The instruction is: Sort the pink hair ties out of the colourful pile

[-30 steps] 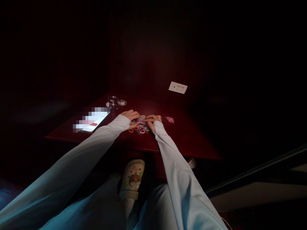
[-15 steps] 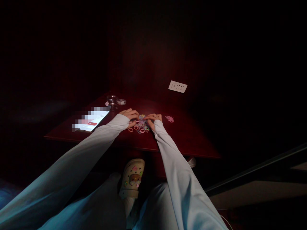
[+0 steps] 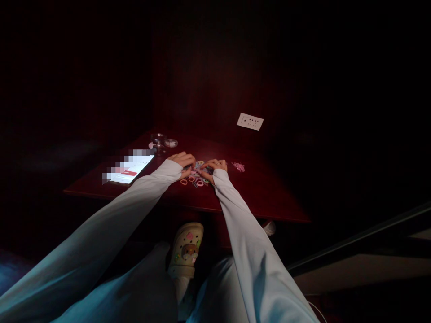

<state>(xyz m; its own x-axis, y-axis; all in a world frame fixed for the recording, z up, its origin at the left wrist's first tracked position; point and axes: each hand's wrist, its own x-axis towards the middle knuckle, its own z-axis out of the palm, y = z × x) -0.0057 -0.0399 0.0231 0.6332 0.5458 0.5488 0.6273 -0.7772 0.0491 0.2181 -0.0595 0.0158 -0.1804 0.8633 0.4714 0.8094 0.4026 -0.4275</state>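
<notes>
A pile of small coloured bands (image 3: 199, 176), pink, purple, yellow and others, lies on the dark red table (image 3: 161, 197). My left hand (image 3: 184, 162) rests at the pile's left side, fingers curled over its edge. From the right, my right hand (image 3: 215, 167) reaches into the pile, thumb and fingers bent. Whether either hand pinches a band is too small to tell. A separate small heap of pink bands (image 3: 238, 167) lies to the right of my right hand.
A lit phone (image 3: 129, 170) lies at the table's left. Behind it stand a clear round jar (image 3: 158, 140) and a lid-like dish (image 3: 171, 143) with something pale inside. A white socket plate (image 3: 250, 121) is on the back wall. A decorated clog (image 3: 186, 249) shows below the table edge.
My right thumb has moved left and further into the pile, closer to my left hand. My left hand has hardly moved.
</notes>
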